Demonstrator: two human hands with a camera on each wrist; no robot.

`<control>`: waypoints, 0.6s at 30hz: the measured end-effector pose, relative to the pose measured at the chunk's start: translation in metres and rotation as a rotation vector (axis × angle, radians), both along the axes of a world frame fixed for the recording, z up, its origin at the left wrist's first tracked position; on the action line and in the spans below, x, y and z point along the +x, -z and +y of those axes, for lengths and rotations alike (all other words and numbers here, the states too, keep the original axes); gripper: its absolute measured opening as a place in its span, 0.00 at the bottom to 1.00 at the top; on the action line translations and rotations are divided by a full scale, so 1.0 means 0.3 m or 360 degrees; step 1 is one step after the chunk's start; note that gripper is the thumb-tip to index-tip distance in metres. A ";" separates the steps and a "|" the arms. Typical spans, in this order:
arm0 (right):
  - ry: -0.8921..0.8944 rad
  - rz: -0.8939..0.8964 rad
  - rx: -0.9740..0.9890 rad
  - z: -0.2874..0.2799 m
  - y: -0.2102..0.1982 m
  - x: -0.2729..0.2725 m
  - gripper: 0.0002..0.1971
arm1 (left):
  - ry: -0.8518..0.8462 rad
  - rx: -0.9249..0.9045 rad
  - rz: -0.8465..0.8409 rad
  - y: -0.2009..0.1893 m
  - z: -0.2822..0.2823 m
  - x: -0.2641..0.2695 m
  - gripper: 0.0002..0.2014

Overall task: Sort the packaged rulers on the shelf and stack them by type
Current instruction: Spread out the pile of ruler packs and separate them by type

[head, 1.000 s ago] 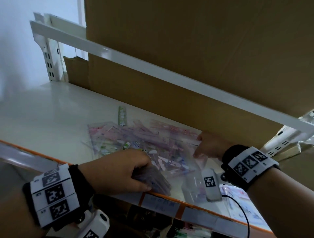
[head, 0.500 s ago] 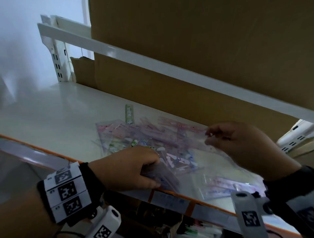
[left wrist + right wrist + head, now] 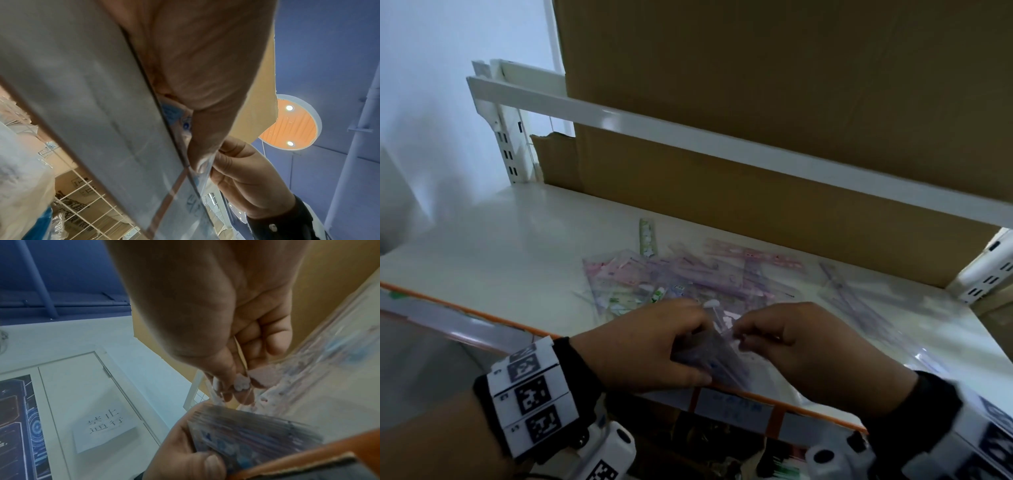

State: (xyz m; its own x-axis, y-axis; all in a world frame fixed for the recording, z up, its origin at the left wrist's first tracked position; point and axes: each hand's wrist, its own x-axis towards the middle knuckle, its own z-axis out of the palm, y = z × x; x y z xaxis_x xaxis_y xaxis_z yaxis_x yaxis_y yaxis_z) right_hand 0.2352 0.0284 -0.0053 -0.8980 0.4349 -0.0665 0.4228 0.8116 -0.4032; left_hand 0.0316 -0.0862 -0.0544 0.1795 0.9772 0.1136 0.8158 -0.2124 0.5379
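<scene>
Gripped in my left hand [image 3: 688, 356] is a stack of packaged rulers [image 3: 717, 365], standing on edge at the shelf's front lip [image 3: 822, 413]. My right hand [image 3: 744, 337] pinches one clear packet with pink print [image 3: 263, 376] against the top of that stack, fingertips almost touching the left hand. In the right wrist view the left thumb [image 3: 209, 462] presses the stack [image 3: 257, 434] from the front. Behind the hands lies a loose pile of pink and purple ruler packets [image 3: 688, 277]. A single green ruler [image 3: 644, 236] lies at its far edge.
More clear packets [image 3: 869, 308] are spread over the right part of the white shelf [image 3: 500, 246]. Brown cardboard [image 3: 722, 192] lines the back, and a white shelf rail [image 3: 688, 137] crosses overhead. Metal uprights [image 3: 508, 150] stand at both ends.
My right hand came from the far right of the pile to the front with a packet and now meets the left hand's stack. The left hand stayed at the shelf lip.
</scene>
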 end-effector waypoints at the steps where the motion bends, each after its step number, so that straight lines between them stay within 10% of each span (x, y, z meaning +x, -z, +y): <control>1: -0.0030 -0.0008 0.0007 -0.001 0.005 -0.007 0.07 | 0.0024 -0.0002 0.0033 -0.004 0.000 0.002 0.20; 18: 0.0116 -0.0367 0.0359 0.054 -0.059 0.113 0.08 | 0.0048 -0.0005 0.0017 -0.007 -0.003 -0.002 0.20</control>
